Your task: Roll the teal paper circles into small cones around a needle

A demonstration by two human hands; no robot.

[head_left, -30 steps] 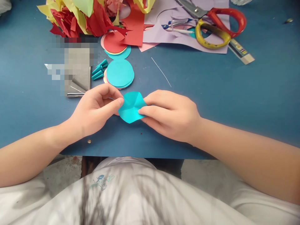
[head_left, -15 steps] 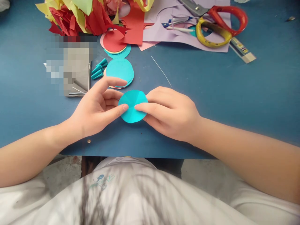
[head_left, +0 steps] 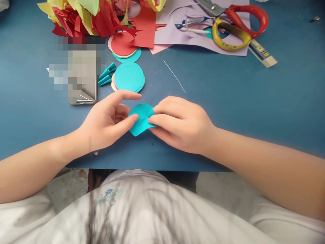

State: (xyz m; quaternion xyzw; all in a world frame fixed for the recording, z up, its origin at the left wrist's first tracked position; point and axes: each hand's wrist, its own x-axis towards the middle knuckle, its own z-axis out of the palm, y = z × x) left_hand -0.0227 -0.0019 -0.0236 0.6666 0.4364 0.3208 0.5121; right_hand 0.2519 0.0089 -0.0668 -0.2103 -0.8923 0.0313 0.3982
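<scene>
Between my hands, above the table's front part, is a turquoise paper circle (head_left: 141, 118) with creases meeting near its middle. My left hand (head_left: 109, 118) grips its left side, thumb on top and fingers behind, the index finger stretched out above it. My right hand (head_left: 182, 123) pinches the right side, where the paper bends inward into a fold. Just beyond my left fingers lies a stack of paper circles (head_left: 129, 77) with turquoise on top. Beside that stack rest several small turquoise paper cones (head_left: 107, 75).
Behind is another circle stack (head_left: 123, 44), red on top. Crumpled red and yellow paper (head_left: 83, 18) fills the back left. Scissors (head_left: 233, 27) with red and yellow handles lie on lilac paper (head_left: 167, 37). A partly blurred flat grey object (head_left: 88, 91) sits left; a thin white stick (head_left: 174, 76) lies centrally.
The circle, nearly flat before, now bends inward at its right side under my right fingers. It has tilted and shifted slightly left and nearer to me.
</scene>
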